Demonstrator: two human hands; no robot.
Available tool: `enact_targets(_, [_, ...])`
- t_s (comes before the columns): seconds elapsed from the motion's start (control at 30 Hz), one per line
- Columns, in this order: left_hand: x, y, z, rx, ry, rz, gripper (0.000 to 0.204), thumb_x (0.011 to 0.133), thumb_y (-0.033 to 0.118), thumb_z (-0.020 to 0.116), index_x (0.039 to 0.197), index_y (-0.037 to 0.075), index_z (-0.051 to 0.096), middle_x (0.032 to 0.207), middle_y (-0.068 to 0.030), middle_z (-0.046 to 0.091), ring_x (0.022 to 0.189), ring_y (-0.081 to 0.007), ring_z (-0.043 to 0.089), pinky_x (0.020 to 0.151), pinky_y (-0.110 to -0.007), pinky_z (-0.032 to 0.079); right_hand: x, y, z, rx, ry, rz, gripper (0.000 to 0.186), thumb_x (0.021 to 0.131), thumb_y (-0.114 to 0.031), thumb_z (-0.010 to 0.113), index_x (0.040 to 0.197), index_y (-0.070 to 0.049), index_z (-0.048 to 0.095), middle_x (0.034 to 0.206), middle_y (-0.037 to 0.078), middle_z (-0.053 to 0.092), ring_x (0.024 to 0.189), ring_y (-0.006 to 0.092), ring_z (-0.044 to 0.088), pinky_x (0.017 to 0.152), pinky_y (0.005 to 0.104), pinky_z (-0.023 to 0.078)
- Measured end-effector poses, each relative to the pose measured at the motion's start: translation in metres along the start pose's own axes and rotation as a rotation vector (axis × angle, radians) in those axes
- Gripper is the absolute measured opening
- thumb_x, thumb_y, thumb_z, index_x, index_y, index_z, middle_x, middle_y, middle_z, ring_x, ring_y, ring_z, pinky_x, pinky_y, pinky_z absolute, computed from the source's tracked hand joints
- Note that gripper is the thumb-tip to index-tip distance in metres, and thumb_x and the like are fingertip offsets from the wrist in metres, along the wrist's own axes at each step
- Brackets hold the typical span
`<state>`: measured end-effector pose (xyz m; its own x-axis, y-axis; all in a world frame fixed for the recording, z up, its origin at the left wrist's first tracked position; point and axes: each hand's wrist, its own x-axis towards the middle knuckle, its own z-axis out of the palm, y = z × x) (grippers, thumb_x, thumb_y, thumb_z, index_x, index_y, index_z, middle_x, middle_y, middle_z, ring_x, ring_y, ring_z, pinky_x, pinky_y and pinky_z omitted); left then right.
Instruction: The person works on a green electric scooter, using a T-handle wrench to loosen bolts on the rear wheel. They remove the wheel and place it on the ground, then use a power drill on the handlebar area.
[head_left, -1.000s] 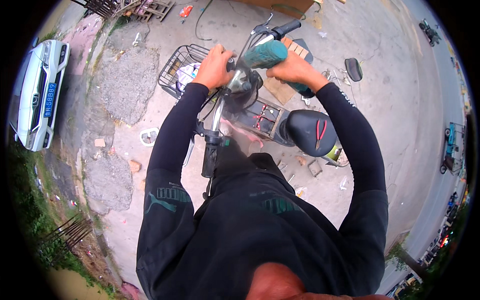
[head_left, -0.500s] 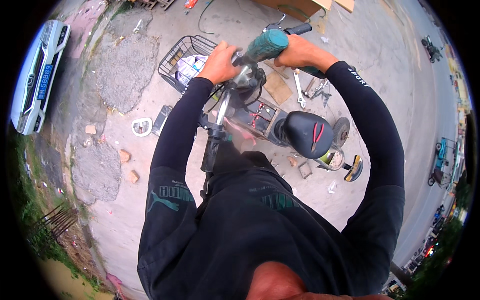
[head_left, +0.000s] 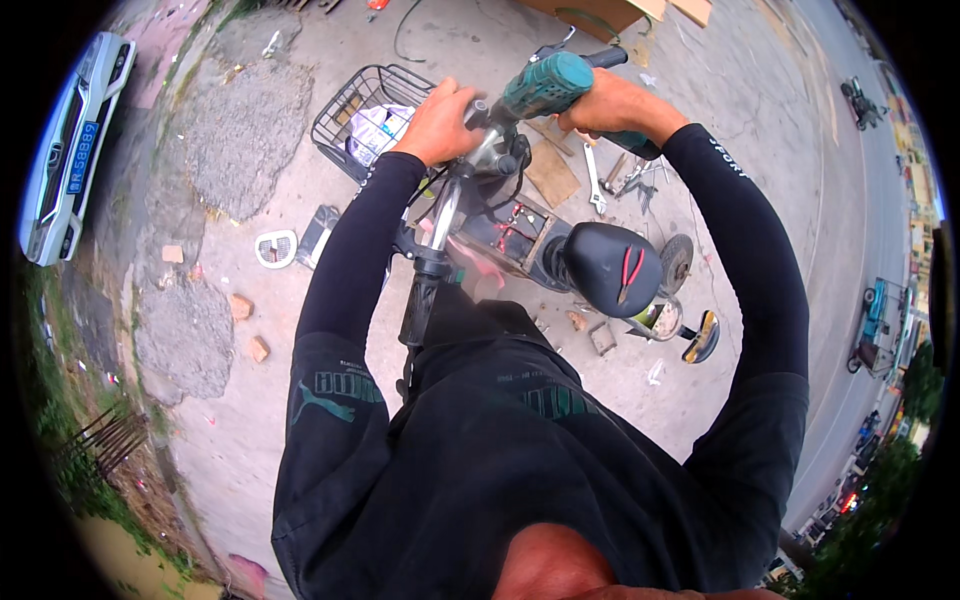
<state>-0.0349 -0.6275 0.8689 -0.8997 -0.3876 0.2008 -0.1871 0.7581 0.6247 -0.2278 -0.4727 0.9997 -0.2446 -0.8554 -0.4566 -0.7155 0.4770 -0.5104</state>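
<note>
A green power drill (head_left: pixel 545 85) is held in my right hand (head_left: pixel 622 104), with its nose pointing left at the head of a small electric scooter. My left hand (head_left: pixel 442 125) is closed at the front of the scooter's metal handlebar (head_left: pixel 443 222), beside the wire basket (head_left: pixel 340 118). What its fingertips grip is hidden. A black rubber grip (head_left: pixel 420 312) ends the near side of the bar, close to my body. On the black seat (head_left: pixel 608 258) lie red-handled pliers (head_left: pixel 630 276).
An adjustable wrench (head_left: pixel 594 180) and other hand tools lie on the concrete beyond the seat, beside a flat brown board (head_left: pixel 553 175). A cardboard box (head_left: pixel 600 18) stands at the far side. Broken bricks (head_left: pixel 240 307) lie left. A white car (head_left: pixel 78 150) is parked farther left.
My right hand and the drill have shifted slightly right and away from me. My left hand stays at the handlebar's front.
</note>
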Motion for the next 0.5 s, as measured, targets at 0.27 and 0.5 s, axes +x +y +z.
enact_targets(0.27, [0.001,-0.001,0.001,0.018,-0.016,-0.002,0.054,0.07,0.02,0.074,0.122,0.01,0.062,0.099,-0.0152,0.052,0.097,-0.0336,0.057,0.085,-0.039,0.048,-0.003,0.004,0.0,-0.044,-0.005,0.014,0.03,0.071,-0.019,0.07,0.095,-0.002,0.067,0.072,0.011,0.068,0.063,0.0206,0.066,0.061,0.0349,0.053])
enact_targets(0.5, [0.0,0.002,-0.005,0.069,-0.018,-0.007,0.053,0.071,0.021,0.074,0.122,0.011,0.062,0.099,-0.0148,0.052,0.099,-0.0343,0.057,0.085,-0.04,0.048,-0.012,0.005,0.005,0.019,0.055,-0.024,0.029,0.07,-0.018,0.069,0.096,-0.004,0.068,0.073,0.014,0.068,0.065,0.0243,0.067,0.065,0.0346,0.053])
